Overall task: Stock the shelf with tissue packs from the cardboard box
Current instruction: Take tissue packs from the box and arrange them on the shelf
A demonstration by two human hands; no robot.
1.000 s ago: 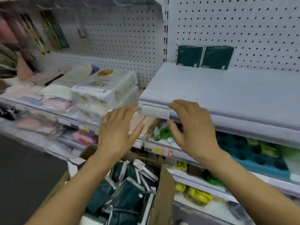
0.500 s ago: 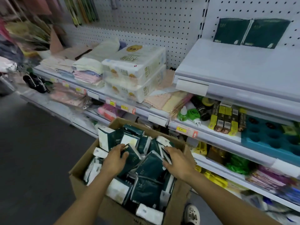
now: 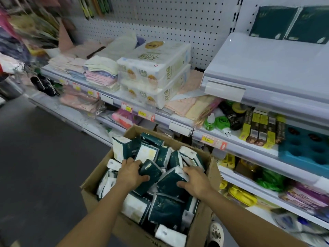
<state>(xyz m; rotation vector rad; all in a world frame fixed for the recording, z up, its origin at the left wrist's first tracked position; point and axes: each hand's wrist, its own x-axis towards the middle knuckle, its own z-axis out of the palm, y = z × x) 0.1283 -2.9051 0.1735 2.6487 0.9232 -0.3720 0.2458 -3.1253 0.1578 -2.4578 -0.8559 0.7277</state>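
I have barely started: two packs stand on the shelf, the box is full, and my left hand and right hand each grip one, fingers curled round it.

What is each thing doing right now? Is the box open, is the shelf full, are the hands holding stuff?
cardboard box: open, crammed with jumbled tissue packs
left hand: gripping a dark green pack in the box
right hand: gripping another green pack in the box
top shelf: mostly bare
two green packs: standing upright at the shelf's back
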